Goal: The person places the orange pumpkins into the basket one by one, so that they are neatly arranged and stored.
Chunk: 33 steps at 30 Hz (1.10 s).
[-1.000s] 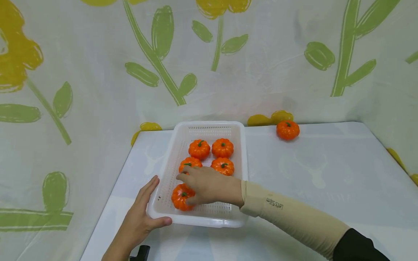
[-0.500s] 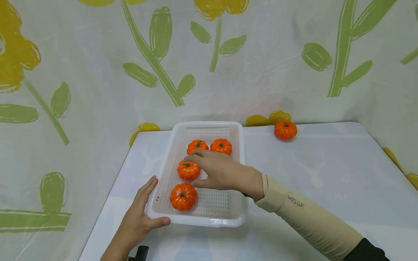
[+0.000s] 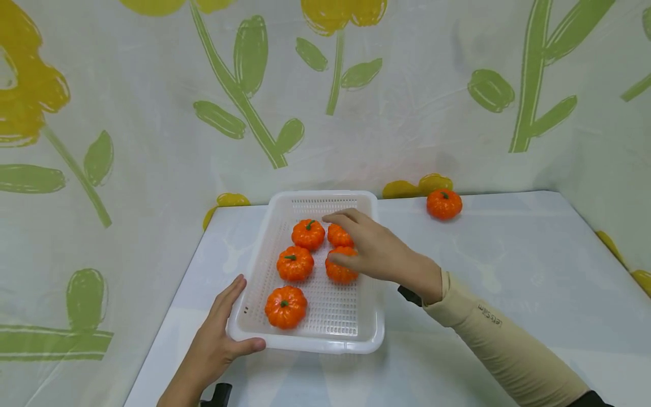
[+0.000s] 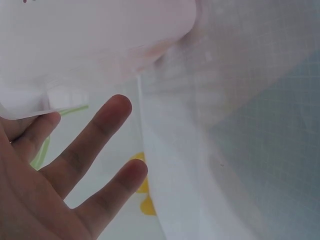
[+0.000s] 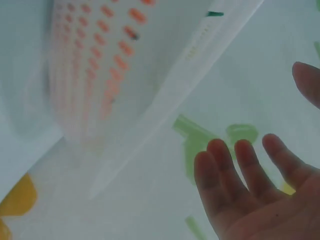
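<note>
A white plastic basket (image 3: 330,345) stands on the table with several small orange pumpkins inside, each with a green stem. My left hand (image 3: 216,333) rests against its near-left corner, thumb along the front rim and fingers straight along the left side. In the left wrist view the fingers (image 4: 92,145) are spread, some apart from the basket wall. Over the basket's right side my right hand (image 3: 378,246) hovers, fingers extended and holding nothing. It partly covers the back-right pumpkin (image 3: 338,235) and the one in front of it (image 3: 341,271). The front-left pumpkin (image 3: 286,307) shows fully.
Another orange pumpkin (image 3: 444,204) sits outside the basket at the table's back edge, right of it. Behind the white table (image 3: 488,271) hangs a pale cloth (image 3: 407,102) with green and yellow flower prints.
My right hand moves from the front-left pumpkin up and to the right, away from it, uncovering the left pumpkins. The left hand stays at the basket corner.
</note>
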Motion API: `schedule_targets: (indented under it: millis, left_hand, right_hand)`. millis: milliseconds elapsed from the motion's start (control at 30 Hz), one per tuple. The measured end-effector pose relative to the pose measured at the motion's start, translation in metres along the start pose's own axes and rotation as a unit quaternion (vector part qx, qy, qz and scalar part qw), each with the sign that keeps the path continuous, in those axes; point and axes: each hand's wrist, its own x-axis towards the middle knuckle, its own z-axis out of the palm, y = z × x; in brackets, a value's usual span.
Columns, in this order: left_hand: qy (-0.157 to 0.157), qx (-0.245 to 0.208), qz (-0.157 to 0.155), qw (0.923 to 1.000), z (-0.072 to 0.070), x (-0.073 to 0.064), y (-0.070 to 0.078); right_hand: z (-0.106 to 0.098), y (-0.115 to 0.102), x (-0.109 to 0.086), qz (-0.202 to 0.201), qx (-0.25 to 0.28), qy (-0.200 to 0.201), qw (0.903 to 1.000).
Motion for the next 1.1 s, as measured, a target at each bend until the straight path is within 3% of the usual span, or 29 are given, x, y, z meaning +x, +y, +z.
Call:
schedule_targets:
  millis: [300, 567, 933, 1100]
  left_hand:
    - [0.002, -0.004, 0.0, 1.0, 0.002, -0.001, 0.0]
    - [0.006, -0.007, 0.003, 1.0, 0.004, -0.002, -0.001]
    - [0.007, -0.004, -0.003, 1.0, 0.003, -0.004, 0.0]
    - [0.005, -0.007, -0.005, 1.0, 0.004, -0.003, 0.001]
  right_hand:
    - [-0.016, 0.047, -0.017, 0.029, -0.009, 0.077, 0.9966]
    - [-0.027, 0.097, -0.036, 0.074, -0.022, 0.18, 0.9806]
    - [-0.042, 0.159, -0.065, 0.164, -0.027, 0.204, 0.9648]
    - [-0.046, 0.18, -0.069, 0.209, -0.028, 0.205, 0.9558]
